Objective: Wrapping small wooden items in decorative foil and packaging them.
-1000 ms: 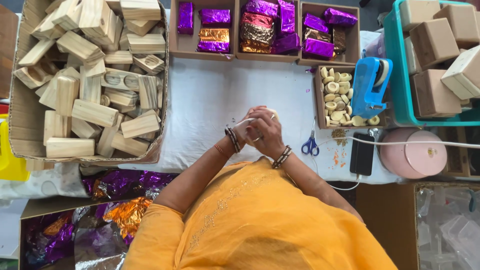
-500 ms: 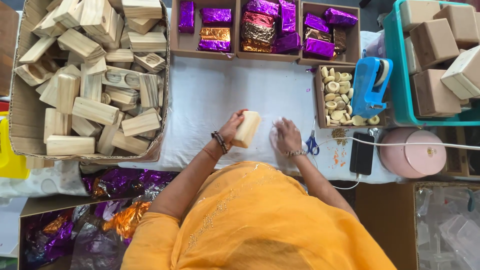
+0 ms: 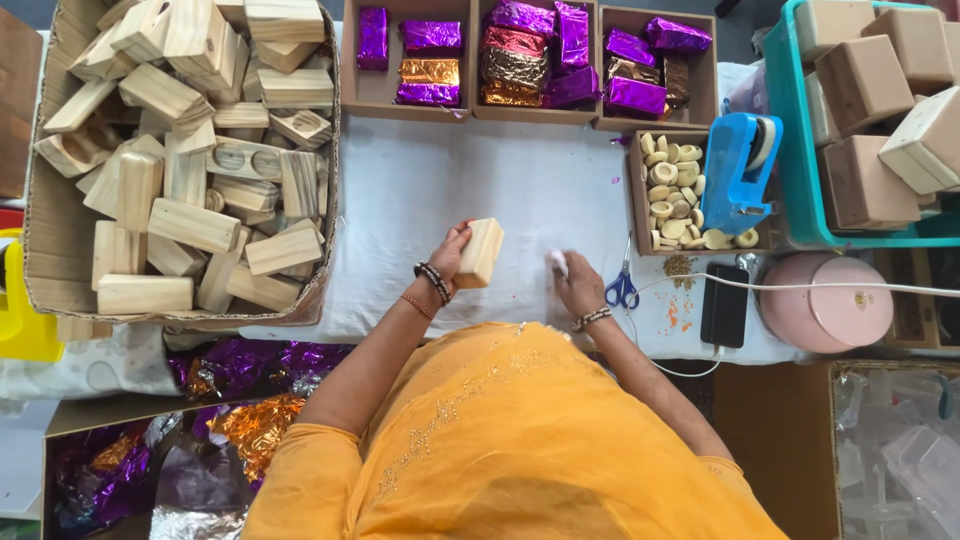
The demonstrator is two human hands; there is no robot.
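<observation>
My left hand [image 3: 452,255] grips a small pale wooden block [image 3: 480,252] and holds it just above the white table cloth [image 3: 480,180]. My right hand [image 3: 575,282] rests on the cloth to the right of the block, with a small white bit [image 3: 558,262] at its fingertips; what the bit is cannot be told. Blue-handled scissors [image 3: 622,285] lie right beside that hand.
A big cardboard box of wooden blocks [image 3: 180,160] stands at the left. Trays of purple and gold foil-wrapped pieces [image 3: 520,55] line the far edge. At right: a box of small round pieces [image 3: 675,195], a blue tape dispenser [image 3: 745,170], a phone [image 3: 725,305], a pink lid [image 3: 825,305], a teal crate [image 3: 800,130].
My hands were together on the block a second ago. They have parted: the left keeps the block, the right has moved right and down onto the cloth.
</observation>
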